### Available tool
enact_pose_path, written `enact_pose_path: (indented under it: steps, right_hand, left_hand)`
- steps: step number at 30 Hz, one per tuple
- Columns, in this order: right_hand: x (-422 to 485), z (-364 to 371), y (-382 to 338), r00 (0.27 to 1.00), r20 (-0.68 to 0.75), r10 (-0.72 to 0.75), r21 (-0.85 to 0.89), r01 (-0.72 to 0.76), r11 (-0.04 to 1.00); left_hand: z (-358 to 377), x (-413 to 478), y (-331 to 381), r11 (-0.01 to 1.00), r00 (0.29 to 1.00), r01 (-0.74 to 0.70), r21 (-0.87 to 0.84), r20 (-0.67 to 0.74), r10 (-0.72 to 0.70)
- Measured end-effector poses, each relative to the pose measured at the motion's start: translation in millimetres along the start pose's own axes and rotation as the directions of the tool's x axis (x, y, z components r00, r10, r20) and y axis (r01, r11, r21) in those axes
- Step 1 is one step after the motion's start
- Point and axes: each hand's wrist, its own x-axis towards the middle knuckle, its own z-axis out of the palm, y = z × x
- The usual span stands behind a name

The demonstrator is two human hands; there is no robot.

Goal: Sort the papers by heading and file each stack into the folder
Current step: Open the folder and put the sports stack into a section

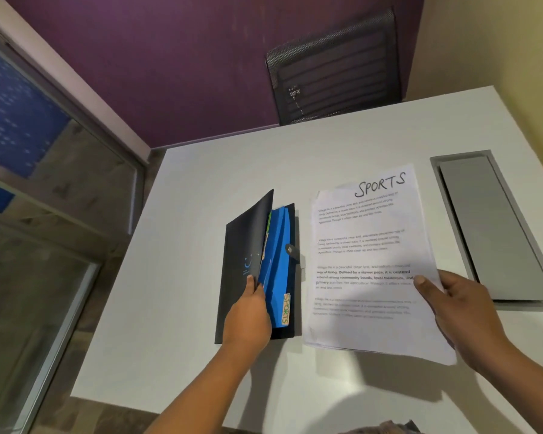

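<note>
Right hand [461, 311] pinches the SPORTS paper stack [370, 261] at its right edge, thumb on top. Left hand [248, 314] grips the black folder [242, 245] cover, holding it open over the blue SPORTS divider [278, 277]. Bare white table [176, 277] to the left.

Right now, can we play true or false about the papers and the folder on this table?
1. The top sheet of the papers says SPORTS. True.
2. The right hand holds the papers. True.
3. The folder is closed. False: the left hand holds it open.
4. The tab on the blue pocket says MUSIC. False: it says SPORTS.
5. The papers are inside the folder. False: they are beside it, on its right.
</note>
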Motion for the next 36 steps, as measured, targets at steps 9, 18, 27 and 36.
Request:
enact_pose_path:
  steps: [9, 18, 27, 36]
  right_hand:
    - [3.0, 30.1, -67.5, 0.951, 0.052, -0.306, -0.195, 0.310, 0.931]
    - [6.3, 35.4, -81.6, 0.913, 0.076, -0.400, -0.378, 0.398, 0.836]
    - [10.0, 41.3, -77.2, 0.913, 0.051, -0.405, -0.425, 0.387, 0.818]
    - [8.3, 44.2, -77.3, 0.909, 0.033, -0.416, -0.413, 0.392, 0.822]
  left_hand:
    - [-13.6, -18.9, 39.4, 0.981, 0.984, -0.155, -0.115, 0.065, 0.163]
    - [-11.4, -28.6, 53.7, 0.979, 0.991, -0.133, -0.153, 0.009, 0.136]
    - [-3.5, -29.5, 55.4, 0.965, 0.994, -0.096, -0.244, 0.034, 0.107]
    - [3.6, -23.0, 52.6, 0.937, 0.995, -0.101, -0.333, -0.024, 0.099]
